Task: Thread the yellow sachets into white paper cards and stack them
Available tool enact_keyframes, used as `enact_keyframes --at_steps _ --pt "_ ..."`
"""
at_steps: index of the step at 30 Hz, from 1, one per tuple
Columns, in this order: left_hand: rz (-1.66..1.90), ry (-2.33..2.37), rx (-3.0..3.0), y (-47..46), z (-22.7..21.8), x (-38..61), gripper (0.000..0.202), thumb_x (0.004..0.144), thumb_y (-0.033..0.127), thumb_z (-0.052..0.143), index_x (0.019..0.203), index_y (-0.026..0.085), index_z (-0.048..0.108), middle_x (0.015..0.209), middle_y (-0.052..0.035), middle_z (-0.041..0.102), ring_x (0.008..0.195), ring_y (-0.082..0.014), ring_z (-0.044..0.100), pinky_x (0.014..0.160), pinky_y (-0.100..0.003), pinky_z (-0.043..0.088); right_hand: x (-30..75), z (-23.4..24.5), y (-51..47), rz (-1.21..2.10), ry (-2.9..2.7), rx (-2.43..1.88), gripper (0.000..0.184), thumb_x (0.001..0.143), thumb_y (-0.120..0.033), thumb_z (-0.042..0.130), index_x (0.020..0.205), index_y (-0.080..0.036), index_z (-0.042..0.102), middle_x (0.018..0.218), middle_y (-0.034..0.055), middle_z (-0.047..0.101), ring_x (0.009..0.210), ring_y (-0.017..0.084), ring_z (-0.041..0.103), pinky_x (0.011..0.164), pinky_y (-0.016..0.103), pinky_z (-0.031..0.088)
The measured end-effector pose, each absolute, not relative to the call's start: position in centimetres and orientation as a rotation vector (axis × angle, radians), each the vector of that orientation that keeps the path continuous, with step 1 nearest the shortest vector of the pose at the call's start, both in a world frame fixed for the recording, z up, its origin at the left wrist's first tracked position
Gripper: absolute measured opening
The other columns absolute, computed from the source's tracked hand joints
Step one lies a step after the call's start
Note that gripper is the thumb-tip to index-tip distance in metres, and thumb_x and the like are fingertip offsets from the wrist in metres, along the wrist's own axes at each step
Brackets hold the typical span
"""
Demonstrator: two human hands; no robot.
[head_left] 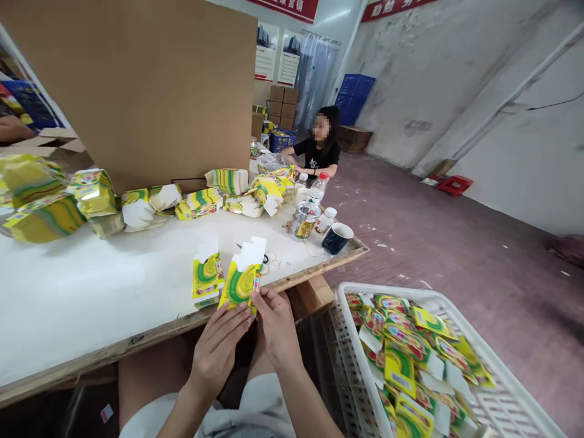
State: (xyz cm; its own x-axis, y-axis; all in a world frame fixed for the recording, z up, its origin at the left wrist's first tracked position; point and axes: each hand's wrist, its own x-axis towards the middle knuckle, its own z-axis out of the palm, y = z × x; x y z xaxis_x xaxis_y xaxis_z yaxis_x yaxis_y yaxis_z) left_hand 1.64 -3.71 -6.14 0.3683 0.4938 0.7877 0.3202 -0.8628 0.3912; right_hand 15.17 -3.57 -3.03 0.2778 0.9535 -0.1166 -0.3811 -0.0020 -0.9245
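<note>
A yellow-and-green printed carton point(239, 283) with white flaps standing up at its far end is held between both hands, just above the table's front edge. My left hand point(218, 340) lies along its lower left side, fingers closed against it. My right hand point(278, 322) pinches its lower right edge between thumb and fingers. To the left, a small pile of similar flat cartons point(207, 277) rests on the white table point(109, 292). Dark-handled scissors point(266, 259) lie partly hidden behind the held carton, with a few rubber bands point(275, 263) beside them.
Bundled cartons point(198, 204) line the table's back before a tall cardboard sheet point(173, 91). A dark mug point(337, 238), a jar point(304, 220) and bottles point(318, 188) stand near the right corner. A white basket point(438, 295) of cartons sits at lower right. A person point(319, 146) sits beyond.
</note>
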Motion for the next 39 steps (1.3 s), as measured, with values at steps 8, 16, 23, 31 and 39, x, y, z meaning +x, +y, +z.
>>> enact_keyframes --at_steps 8,16,23,31,39 --pt "1.389 1.173 1.128 -2.1 -4.5 0.5 0.039 0.080 0.042 0.071 0.111 0.019 0.069 0.116 -0.0117 0.073 0.105 -0.0294 0.069 0.090 -0.043 0.057 14.8 -2.8 -3.0 1.217 -0.778 -1.110 0.031 0.076 -0.048 0.074 0.082 -0.018 0.072 0.081 0.0050 0.074 0.079 0.023 0.067 0.078 0.036 0.053" --pt "1.234 1.290 1.108 0.3 -3.9 -0.2 0.044 0.078 0.054 0.065 0.086 0.012 0.075 0.073 -0.0066 0.074 0.067 -0.0227 0.068 0.062 -0.033 0.055 14.8 -3.9 -2.3 1.148 -0.724 -1.113 0.030 0.077 -0.048 0.073 0.087 -0.019 0.069 0.086 0.0044 0.073 0.085 0.021 0.066 0.077 0.033 0.053" --pt "1.448 1.626 1.228 2.6 -3.5 -1.7 0.047 0.070 0.043 0.073 0.110 0.018 0.071 0.109 -0.0121 0.069 0.101 -0.0299 0.061 0.085 -0.041 0.051 15.3 -5.1 -2.8 1.086 -0.639 -1.122 0.033 0.070 -0.042 0.081 0.089 -0.018 0.068 0.078 0.0030 0.072 0.076 0.019 0.066 0.074 0.032 0.053" --pt "0.991 0.702 0.702 -1.3 -2.0 0.9 0.046 0.070 0.054 0.078 0.095 0.016 0.076 0.095 -0.0115 0.078 0.094 -0.0289 0.071 0.087 -0.038 0.055 14.7 -4.2 -4.3 1.177 -0.625 -1.089 0.029 0.066 -0.040 0.084 0.079 -0.018 0.070 0.072 0.0020 0.072 0.056 0.013 0.059 0.059 0.027 0.052" --pt "1.047 0.585 0.647 -2.4 -2.2 2.9 0.035 0.070 0.042 0.082 0.095 0.018 0.075 0.090 -0.0066 0.079 0.089 -0.0239 0.072 0.083 -0.032 0.056 15.5 -2.4 -6.2 1.224 -0.719 -1.119 0.033 0.064 -0.040 0.086 0.086 -0.018 0.073 0.086 0.0064 0.076 0.082 0.022 0.068 0.077 0.034 0.055"
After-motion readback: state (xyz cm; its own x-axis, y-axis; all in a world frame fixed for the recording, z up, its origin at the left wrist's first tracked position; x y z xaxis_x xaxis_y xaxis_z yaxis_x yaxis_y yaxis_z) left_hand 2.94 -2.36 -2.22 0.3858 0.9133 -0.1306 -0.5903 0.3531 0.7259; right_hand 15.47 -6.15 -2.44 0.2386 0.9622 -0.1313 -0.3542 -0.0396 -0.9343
